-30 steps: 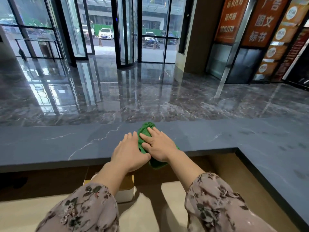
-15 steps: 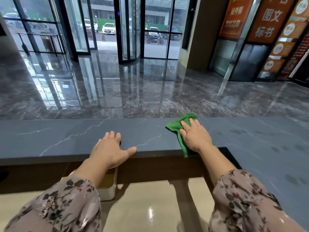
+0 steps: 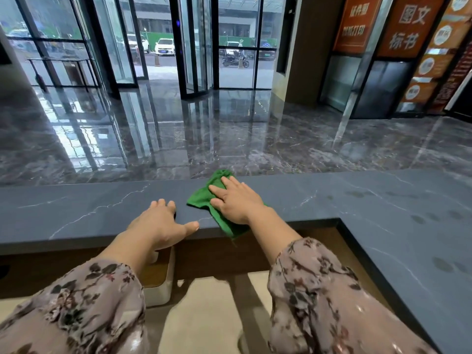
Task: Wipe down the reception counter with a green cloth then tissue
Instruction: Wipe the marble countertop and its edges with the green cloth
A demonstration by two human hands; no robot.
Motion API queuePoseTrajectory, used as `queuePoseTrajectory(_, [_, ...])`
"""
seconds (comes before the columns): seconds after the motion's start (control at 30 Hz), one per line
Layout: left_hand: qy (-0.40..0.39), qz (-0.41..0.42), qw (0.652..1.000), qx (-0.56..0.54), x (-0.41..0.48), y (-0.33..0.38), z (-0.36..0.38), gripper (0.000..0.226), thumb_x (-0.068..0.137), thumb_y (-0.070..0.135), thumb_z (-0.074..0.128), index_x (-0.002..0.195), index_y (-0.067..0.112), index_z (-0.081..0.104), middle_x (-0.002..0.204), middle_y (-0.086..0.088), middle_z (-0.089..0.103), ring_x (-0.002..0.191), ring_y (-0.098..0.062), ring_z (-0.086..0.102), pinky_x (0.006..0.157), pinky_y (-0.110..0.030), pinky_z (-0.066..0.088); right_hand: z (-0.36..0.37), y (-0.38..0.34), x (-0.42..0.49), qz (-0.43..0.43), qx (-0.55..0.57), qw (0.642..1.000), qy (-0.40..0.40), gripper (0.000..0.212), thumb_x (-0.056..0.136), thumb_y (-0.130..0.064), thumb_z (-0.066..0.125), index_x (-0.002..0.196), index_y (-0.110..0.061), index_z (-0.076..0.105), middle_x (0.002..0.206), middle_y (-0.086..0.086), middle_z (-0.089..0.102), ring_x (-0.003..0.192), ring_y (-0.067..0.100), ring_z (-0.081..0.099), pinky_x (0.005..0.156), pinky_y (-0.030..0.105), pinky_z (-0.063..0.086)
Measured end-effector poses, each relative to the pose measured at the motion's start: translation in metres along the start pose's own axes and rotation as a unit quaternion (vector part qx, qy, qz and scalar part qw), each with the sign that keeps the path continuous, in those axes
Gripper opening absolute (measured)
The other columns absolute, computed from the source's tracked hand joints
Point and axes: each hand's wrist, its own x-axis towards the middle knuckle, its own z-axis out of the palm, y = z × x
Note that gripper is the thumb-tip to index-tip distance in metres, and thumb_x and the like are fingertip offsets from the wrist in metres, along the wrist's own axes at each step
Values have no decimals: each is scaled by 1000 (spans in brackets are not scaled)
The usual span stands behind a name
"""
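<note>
A glossy dark marble floor [image 3: 229,139] spreads across the far half of the scene, mirroring the windows; at the far middle stand black-framed glass doors [image 3: 196,47], with a white car [image 3: 165,46] and a parked motorbike [image 3: 235,61] outside beyond them; a brown pillar [image 3: 298,47] rises just right of the doors; orange signs [image 3: 406,24] with pale Chinese characters fill the far right; a low metal-framed table [image 3: 58,70] stands far left; near, a white box [image 3: 159,282] with a brown top sits on a pale lower surface [image 3: 204,315].
</note>
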Motion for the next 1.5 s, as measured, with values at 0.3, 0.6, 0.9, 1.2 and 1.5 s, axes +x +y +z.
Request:
queuePoseTrajectory(0.3, [15,12,1000,-20,0,-3,5,89,84,68,46,150,15,21,156,-7,20,141,-27,26,110,-43,35,-22,113,-24,181,-20,982,40,54,103,-44,20,153,-26,13,161,9,3,148,26,1,119,40,7])
queuePoseTrajectory(0.6, [23,14,999,-18,-2,-2,5,88,84,68,46,149,14,23,155,-8,23,142,-28,26,111,-44,34,12,62,-99,235,-19,963,132,52,102,-41,22,151,-24,23,160,10,10,147,27,6,119,40,11])
queuePoseTrajectory(0.9, [16,10,1000,-17,-3,-2,2,89,85,67,46,150,13,19,158,-8,17,144,-27,19,114,-43,30,2,23,-47,46,11,997,54,49,103,-40,25,151,-29,23,161,5,7,148,22,3,119,38,8])
queuePoseTrajectory(1.2, [21,13,999,-27,-3,-3,7,88,84,66,47,150,15,20,156,-8,20,142,-28,24,111,-42,31,-23,137,-41,224,-12,974,43,54,103,-42,19,153,-24,13,161,10,3,148,27,1,119,42,9])
queuePoseTrajectory(1.5, [22,12,999,-30,-3,-2,5,88,84,66,47,150,13,21,156,-9,21,143,-28,23,112,-43,31,-3,117,-96,373,17,921,113,54,102,-38,20,152,-20,17,160,13,2,147,30,0,120,41,6])
